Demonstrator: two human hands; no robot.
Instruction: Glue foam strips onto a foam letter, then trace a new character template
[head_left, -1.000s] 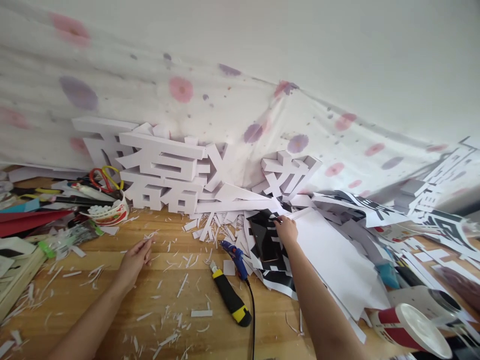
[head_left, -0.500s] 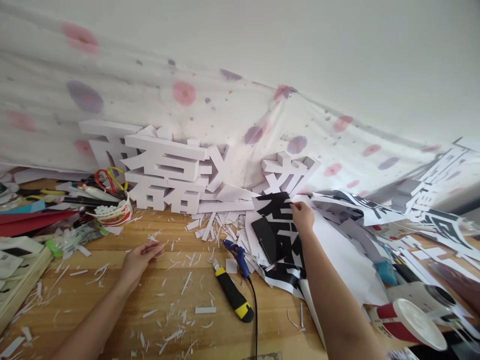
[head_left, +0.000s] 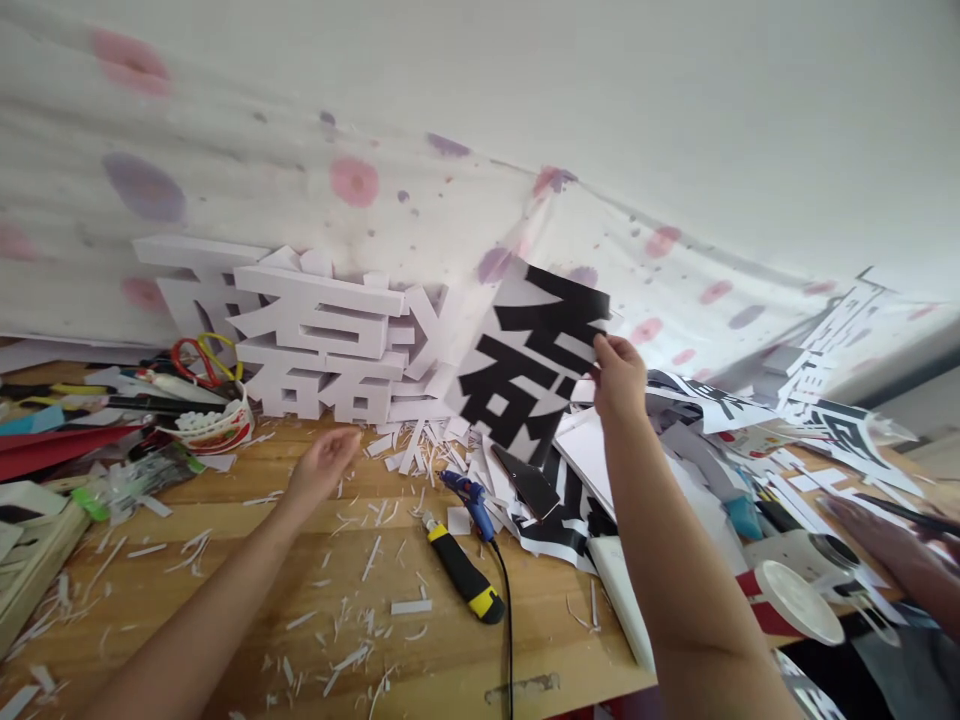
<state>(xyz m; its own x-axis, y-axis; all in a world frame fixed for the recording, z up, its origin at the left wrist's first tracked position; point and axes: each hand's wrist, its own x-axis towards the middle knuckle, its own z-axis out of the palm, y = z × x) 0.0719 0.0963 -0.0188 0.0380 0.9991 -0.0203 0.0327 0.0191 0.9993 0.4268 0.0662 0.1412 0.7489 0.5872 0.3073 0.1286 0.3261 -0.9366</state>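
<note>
My right hand [head_left: 621, 375] pinches the right edge of a paper sheet [head_left: 491, 345] printed with a large black character. The sheet is held up and tilted above the paper pile, in front of the white cut-out characters [head_left: 322, 325]. My left hand [head_left: 328, 462] is over the table left of the scraps, slightly blurred, with fingers loosely bent and nothing seen in them. Below the sheet lies a flat black object [head_left: 527, 482] on more printed paper [head_left: 559, 535]. Between my arms rest a blue glue gun [head_left: 472, 503] with a cord and a black-and-yellow utility knife [head_left: 461, 573].
Paper offcuts [head_left: 416, 445] litter the wooden table [head_left: 255, 590]. A cup of tools and white sticks [head_left: 214, 425] stands left. On the right are printed sheets [head_left: 712, 400], a red-and-white paper cup [head_left: 795, 605] and another person's hand [head_left: 874, 530]. A flowered sheet [head_left: 300, 200] covers the wall behind.
My right hand has lifted the printed sheet off the pile, uncovering more of the black object. My left hand has moved right and a little up. Another person's hand shows more at the right.
</note>
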